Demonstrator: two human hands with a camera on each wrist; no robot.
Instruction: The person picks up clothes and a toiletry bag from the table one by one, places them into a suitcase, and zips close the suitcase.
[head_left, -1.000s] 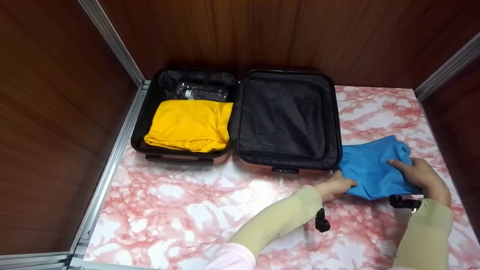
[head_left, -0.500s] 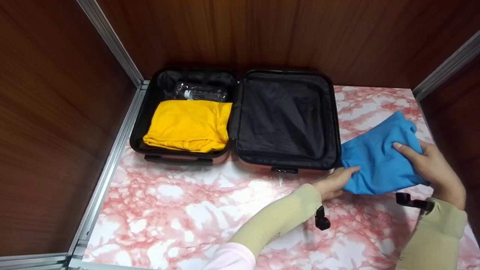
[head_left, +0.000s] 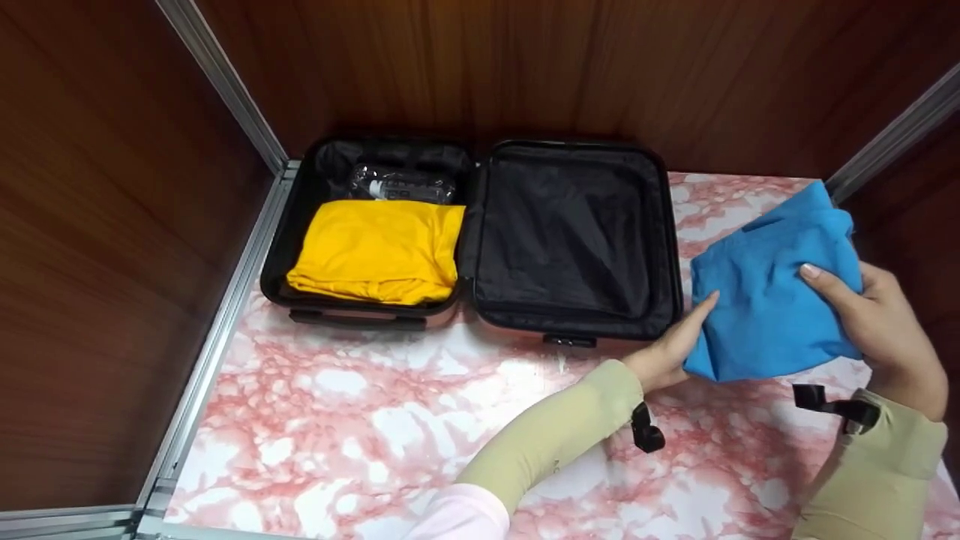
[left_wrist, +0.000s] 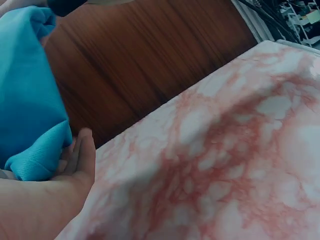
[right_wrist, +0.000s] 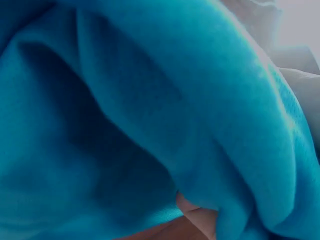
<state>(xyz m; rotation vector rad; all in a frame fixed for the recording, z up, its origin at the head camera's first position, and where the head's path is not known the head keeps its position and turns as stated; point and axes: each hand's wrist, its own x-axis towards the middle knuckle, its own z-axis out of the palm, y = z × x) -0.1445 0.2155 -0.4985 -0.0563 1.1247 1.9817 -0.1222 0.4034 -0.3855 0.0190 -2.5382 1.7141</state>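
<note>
A folded blue cloth is held up off the table, right of the open suitcase, tilted with its far right corner highest. My left hand grips its lower left edge, thumb on the near face; in the left wrist view the cloth droops over the fingers of that hand. On the right side, my right hand holds it with the thumb in front and the other fingers mostly hidden behind. Loose folds of the cloth fill the right wrist view, with a fingertip showing below.
The suitcase's bare dark-lined half lies just left of my left hand. Its other half holds a folded yellow cloth and a clear plastic bottle. Wood-grain panels wall in the marbled table.
Both hands have raised the blue cloth from the tabletop, its right side going up and rightward most. My left hand has shifted only a little. The suitcase and its contents stay put.
</note>
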